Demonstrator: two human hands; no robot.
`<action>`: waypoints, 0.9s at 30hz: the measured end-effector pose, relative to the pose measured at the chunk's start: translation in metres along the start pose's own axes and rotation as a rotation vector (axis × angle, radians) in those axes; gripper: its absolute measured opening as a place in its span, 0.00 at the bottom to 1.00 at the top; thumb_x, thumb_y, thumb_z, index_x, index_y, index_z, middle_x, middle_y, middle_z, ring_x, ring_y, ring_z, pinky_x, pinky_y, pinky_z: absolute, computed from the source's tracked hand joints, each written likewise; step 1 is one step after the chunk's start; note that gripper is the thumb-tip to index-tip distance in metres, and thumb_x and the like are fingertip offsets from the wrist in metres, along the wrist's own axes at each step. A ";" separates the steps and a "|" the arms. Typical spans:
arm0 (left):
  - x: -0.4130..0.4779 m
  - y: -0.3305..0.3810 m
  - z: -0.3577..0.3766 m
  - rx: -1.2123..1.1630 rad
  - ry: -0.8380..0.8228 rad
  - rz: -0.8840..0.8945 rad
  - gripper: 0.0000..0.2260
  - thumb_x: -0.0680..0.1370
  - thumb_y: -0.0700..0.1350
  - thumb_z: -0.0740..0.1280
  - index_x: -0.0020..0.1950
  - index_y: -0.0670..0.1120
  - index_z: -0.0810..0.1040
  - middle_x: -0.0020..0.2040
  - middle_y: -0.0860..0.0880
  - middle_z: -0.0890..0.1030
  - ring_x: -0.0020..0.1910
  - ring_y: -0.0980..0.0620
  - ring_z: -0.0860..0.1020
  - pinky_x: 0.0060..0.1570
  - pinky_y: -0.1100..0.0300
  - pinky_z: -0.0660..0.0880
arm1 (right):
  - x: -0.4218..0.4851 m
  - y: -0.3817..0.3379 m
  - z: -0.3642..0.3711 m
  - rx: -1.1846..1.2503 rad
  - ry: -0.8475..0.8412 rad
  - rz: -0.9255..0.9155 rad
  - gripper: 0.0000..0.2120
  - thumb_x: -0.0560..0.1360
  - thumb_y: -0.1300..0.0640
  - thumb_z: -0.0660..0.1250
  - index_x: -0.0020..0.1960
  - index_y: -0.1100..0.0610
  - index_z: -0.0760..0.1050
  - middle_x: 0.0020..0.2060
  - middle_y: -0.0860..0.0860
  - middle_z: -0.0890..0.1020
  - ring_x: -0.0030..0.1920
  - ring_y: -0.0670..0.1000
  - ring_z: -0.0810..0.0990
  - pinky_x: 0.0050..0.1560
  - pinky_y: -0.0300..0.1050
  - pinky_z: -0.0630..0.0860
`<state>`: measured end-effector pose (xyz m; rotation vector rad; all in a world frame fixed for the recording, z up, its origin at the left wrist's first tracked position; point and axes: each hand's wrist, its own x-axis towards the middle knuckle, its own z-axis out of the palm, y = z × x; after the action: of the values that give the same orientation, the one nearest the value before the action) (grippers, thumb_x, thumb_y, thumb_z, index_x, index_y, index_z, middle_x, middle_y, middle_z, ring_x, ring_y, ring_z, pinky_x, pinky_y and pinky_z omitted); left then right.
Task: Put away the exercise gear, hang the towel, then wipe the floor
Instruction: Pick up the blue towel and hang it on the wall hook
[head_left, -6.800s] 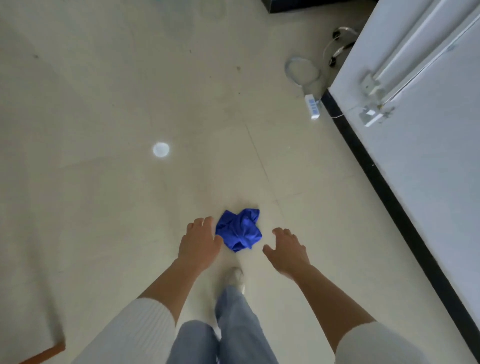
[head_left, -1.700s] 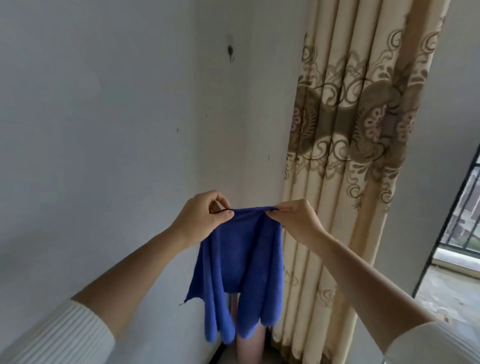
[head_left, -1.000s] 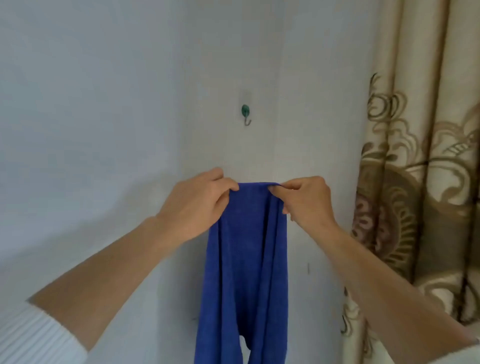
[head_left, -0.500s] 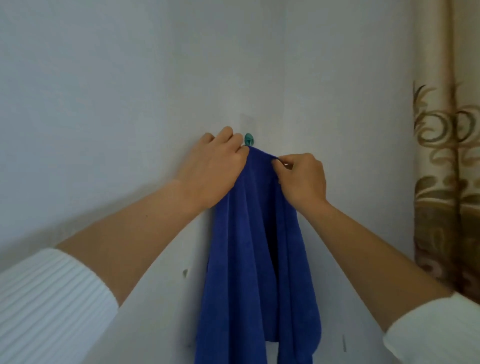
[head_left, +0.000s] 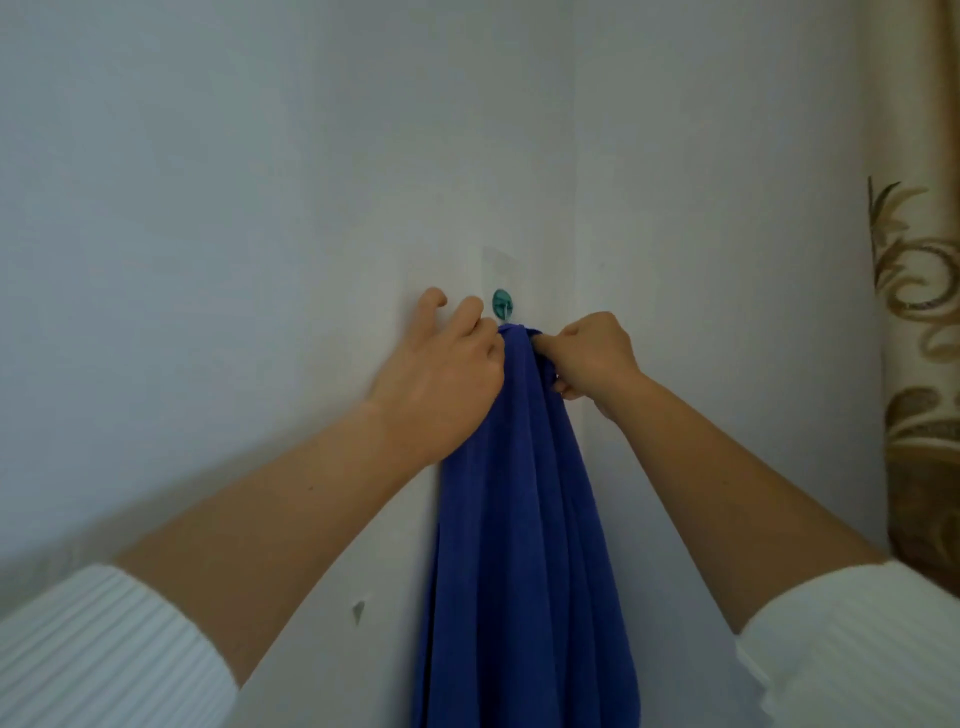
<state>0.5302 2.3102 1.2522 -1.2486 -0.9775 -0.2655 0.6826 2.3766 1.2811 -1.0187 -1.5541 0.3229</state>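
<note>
Right hand (head_left: 592, 358) is pinching the blue towel (head_left: 519, 519) top onto the green wall hook (head_left: 502, 304). Left hand (head_left: 441, 374) is touching the towel, grip unclear. Hanging is nearly finishing; floor wiping is pending.

We seem to be in a home: a plain painted wall (head_left: 260, 208) carries a small green stick-on hook (head_left: 502, 304), and a beige curtain (head_left: 919, 312) with a swirling brown pattern hangs at the right edge.
</note>
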 end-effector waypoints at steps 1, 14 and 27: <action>-0.002 0.003 -0.001 -0.023 -0.009 -0.007 0.16 0.68 0.38 0.50 0.40 0.48 0.77 0.36 0.51 0.73 0.44 0.49 0.72 0.55 0.48 0.62 | -0.003 0.003 -0.001 0.009 -0.043 0.017 0.15 0.73 0.57 0.71 0.30 0.60 0.72 0.26 0.55 0.76 0.26 0.51 0.75 0.26 0.42 0.77; -0.051 0.019 -0.025 -0.392 -0.180 -0.068 0.17 0.73 0.44 0.61 0.62 0.47 0.74 0.51 0.48 0.76 0.54 0.45 0.71 0.56 0.47 0.58 | -0.054 0.027 0.007 0.045 0.157 -0.222 0.16 0.72 0.70 0.62 0.55 0.55 0.76 0.49 0.49 0.76 0.40 0.42 0.74 0.39 0.29 0.69; -0.218 -0.015 -0.132 -0.442 -0.209 -0.552 0.20 0.73 0.39 0.60 0.66 0.43 0.69 0.66 0.42 0.69 0.65 0.45 0.67 0.63 0.56 0.65 | -0.202 -0.020 0.085 0.438 -0.148 -0.636 0.07 0.73 0.62 0.65 0.50 0.54 0.75 0.48 0.45 0.76 0.46 0.44 0.74 0.44 0.33 0.71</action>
<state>0.4551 2.1182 1.1020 -1.3990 -1.4951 -0.8299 0.5825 2.2422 1.1378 -0.1419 -1.7498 0.2745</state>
